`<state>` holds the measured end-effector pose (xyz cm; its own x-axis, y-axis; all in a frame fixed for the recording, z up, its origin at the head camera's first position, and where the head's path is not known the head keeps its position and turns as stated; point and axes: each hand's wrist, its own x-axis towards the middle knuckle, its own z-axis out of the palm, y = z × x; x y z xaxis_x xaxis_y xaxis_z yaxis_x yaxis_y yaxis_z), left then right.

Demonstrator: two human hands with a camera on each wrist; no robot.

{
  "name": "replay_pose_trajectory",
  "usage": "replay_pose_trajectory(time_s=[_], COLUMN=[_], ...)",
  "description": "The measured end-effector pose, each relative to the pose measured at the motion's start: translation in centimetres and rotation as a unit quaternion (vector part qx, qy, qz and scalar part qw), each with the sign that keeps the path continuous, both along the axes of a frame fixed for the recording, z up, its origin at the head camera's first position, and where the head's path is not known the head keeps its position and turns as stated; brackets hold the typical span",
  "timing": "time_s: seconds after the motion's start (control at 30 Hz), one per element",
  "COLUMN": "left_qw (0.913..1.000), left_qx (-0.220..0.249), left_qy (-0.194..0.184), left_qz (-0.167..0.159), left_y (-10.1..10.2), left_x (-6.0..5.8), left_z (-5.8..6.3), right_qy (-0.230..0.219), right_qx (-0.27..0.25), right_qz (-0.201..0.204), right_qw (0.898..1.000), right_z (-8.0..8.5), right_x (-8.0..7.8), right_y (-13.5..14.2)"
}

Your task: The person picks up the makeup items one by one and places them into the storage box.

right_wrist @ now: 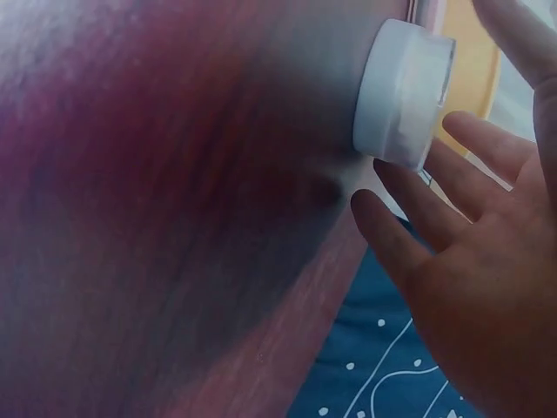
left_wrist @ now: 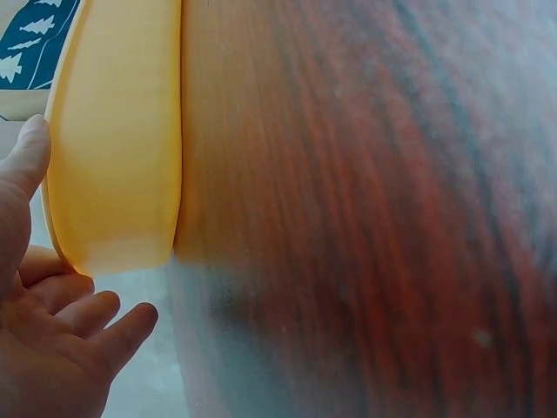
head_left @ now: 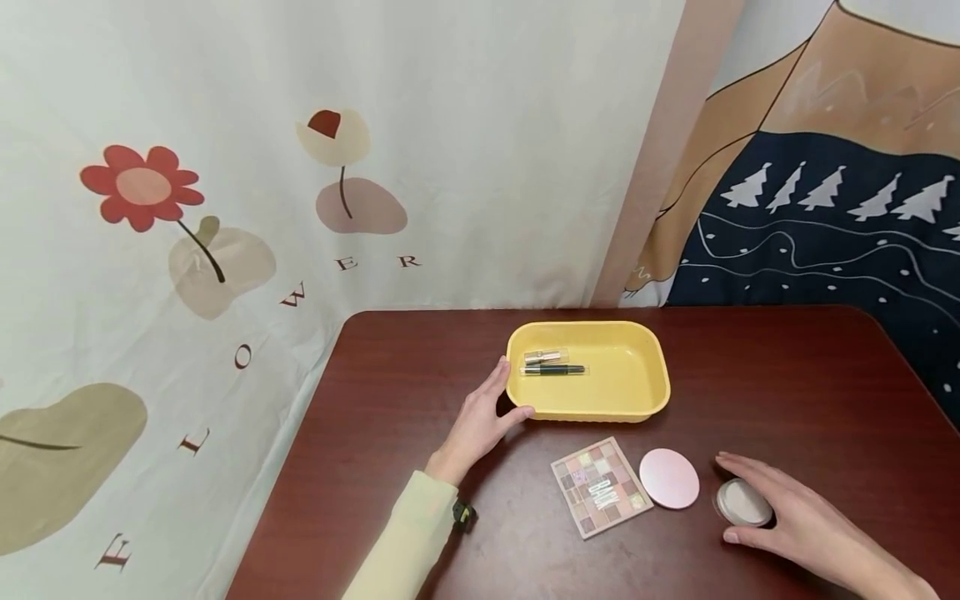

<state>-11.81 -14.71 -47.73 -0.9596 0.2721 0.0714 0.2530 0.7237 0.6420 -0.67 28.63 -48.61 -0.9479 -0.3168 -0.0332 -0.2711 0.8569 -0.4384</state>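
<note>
In the head view my left hand (head_left: 482, 414) rests at the near left corner of a yellow plastic tray (head_left: 637, 414), thumb on the front rim and fingers along the left side. The left wrist view shows its fingers loosely spread by the tray's wall (left_wrist: 117, 139). A small round cosmetic jar (head_left: 742, 502), whitish with a clear edge, stands on the table at the right. Around it my right hand (head_left: 795, 512) spreads, thumb on the near side and fingers on the far side. In the right wrist view those fingers lie relaxed beside the jar (right_wrist: 400, 96).
Inside the tray lie a dark slim cosmetic pen (head_left: 555, 370) and a short silvery tube (head_left: 543, 357). Left of the jar are a pale pink round compact (head_left: 669, 478) and a square eyeshadow palette (head_left: 602, 487). Printed curtains hang behind the dark wooden table (head_left: 397, 375).
</note>
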Motion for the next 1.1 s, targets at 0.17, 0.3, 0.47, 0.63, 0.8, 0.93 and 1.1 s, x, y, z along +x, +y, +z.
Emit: replay_pose_trajectory(time_s=[0.17, 0.3, 0.47, 0.63, 0.8, 0.93, 1.1], left_qw=[0.9999, 0.9999, 0.9999, 0.9998, 0.9998, 0.9999, 0.9999], left_qx=[-0.007, -0.009, -0.01, -0.013, -0.013, -0.012, -0.006], left_qy=[0.009, 0.011, 0.013, 0.014, 0.013, 0.01, 0.011], left_qz=[0.0, 0.003, 0.003, 0.001, 0.001, 0.0, -0.002], left_y=[0.0, -0.1, -0.1, 0.0, 0.0, 0.0, -0.1], left_x=[-0.1, -0.2, -0.2, -0.2, -0.3, -0.2, -0.1], left_z=[0.0, -0.1, -0.2, -0.3, -0.2, -0.2, -0.2], right_qy=[0.013, 0.062, 0.113, 0.142, 0.162, 0.145, 0.121], right_qx=[0.004, -0.003, -0.023, -0.032, -0.04, -0.042, -0.048], right_qz=[0.01, 0.028, 0.044, 0.051, 0.056, 0.036, -0.006], right_qw=[1.0, 0.998, 0.992, 0.988, 0.984, 0.988, 0.991], right_z=[-0.5, -0.9, -1.3, -1.6, -1.1, 0.6, 3.3], right_x=[-0.1, -0.2, -0.2, -0.3, -0.8, -1.5, -2.6], right_y=[0.2, 0.3, 0.4, 0.5, 0.5, 0.1, -1.2])
